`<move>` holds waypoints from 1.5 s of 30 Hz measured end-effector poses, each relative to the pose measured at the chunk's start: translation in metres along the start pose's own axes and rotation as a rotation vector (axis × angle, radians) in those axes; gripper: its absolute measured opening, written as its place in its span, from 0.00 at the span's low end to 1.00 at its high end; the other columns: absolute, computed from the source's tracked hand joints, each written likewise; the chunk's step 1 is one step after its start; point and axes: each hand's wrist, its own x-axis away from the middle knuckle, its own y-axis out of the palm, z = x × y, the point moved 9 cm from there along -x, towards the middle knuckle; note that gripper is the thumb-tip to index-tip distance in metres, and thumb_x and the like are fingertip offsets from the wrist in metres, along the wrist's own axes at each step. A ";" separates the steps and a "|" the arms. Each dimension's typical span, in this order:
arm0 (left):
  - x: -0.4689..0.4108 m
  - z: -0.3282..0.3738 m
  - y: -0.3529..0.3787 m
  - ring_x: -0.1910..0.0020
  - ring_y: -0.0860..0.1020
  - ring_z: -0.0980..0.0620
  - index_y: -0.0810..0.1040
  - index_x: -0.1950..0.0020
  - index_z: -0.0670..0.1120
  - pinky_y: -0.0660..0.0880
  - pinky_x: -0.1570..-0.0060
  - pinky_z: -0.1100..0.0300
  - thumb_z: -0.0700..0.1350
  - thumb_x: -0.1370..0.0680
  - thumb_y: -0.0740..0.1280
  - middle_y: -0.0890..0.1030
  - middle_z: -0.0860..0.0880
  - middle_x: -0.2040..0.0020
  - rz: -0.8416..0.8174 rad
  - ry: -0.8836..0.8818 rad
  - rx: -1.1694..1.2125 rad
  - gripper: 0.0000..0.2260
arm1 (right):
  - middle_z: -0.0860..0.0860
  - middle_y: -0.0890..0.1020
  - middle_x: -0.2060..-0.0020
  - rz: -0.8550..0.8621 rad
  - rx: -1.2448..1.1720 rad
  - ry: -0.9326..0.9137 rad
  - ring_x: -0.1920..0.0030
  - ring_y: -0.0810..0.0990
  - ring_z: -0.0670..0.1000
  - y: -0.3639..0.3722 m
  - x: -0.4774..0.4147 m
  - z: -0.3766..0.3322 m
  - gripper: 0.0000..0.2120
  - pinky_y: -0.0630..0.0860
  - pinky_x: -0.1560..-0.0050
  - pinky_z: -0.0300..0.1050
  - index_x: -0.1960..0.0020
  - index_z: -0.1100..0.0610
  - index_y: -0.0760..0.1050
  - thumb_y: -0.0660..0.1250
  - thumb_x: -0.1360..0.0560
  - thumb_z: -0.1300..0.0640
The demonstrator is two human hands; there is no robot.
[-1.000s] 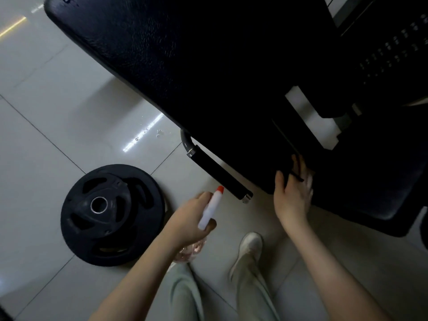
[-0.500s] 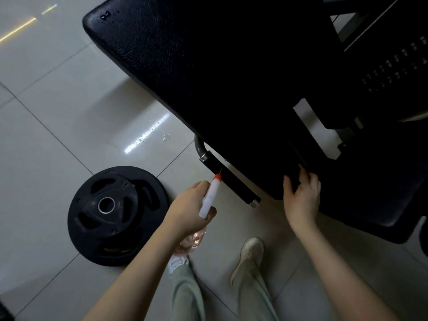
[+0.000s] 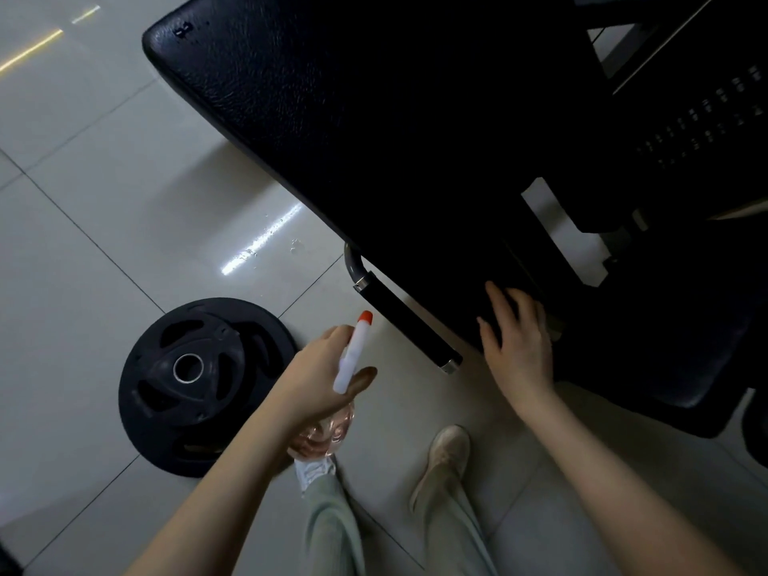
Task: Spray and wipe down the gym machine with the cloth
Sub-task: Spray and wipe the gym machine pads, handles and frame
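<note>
The gym machine's big black padded backrest (image 3: 374, 118) slants across the top of the view, and a black seat pad (image 3: 665, 347) sits lower right. My left hand (image 3: 316, 376) grips a clear spray bottle (image 3: 353, 355) with a white nozzle and an orange tip. The tip points up toward the machine's black side handle (image 3: 407, 322). My right hand (image 3: 519, 347) lies flat with spread fingers on the lower edge of the backrest. A small pale bit of cloth (image 3: 552, 328) peeks out beside its fingers; the rest is hidden under the hand.
A black weight plate (image 3: 199, 380) lies on the pale tiled floor to the left of my left arm. Small wet drops (image 3: 291, 243) glint on the tiles near the backrest edge. My shoes (image 3: 446, 455) stand below the handle. A dark weight stack (image 3: 706, 126) fills the upper right.
My right hand went from curled at the pad's edge to flat with fingers spread on the pad. The left hand kept holding the bottle, its tip nearer the handle.
</note>
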 end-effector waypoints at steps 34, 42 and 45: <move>0.016 0.009 0.007 0.52 0.77 0.42 0.67 0.31 0.38 0.77 0.54 0.44 0.47 0.24 0.67 0.78 0.40 0.47 0.031 0.082 -0.060 0.24 | 0.53 0.73 0.33 -0.057 0.715 -0.917 0.32 0.62 0.55 0.058 0.031 -0.085 0.22 0.58 0.34 0.52 0.34 0.58 0.74 0.54 0.25 0.56; 0.009 -0.009 0.016 0.52 0.76 0.46 0.71 0.42 0.41 0.74 0.51 0.49 0.51 0.24 0.66 0.77 0.45 0.49 -0.038 -0.080 0.003 0.17 | 0.54 0.63 0.27 -0.081 0.815 -0.947 0.25 0.53 0.53 0.074 0.031 -0.060 0.27 0.47 0.28 0.54 0.28 0.62 0.60 0.54 0.25 0.53; 0.010 -0.008 0.018 0.52 0.76 0.46 0.69 0.37 0.41 0.75 0.51 0.50 0.58 0.26 0.62 0.77 0.46 0.49 -0.051 -0.047 -0.055 0.25 | 0.52 0.68 0.30 -0.087 0.708 -0.906 0.28 0.59 0.51 0.070 0.042 -0.038 0.27 0.43 0.27 0.53 0.30 0.63 0.64 0.55 0.26 0.52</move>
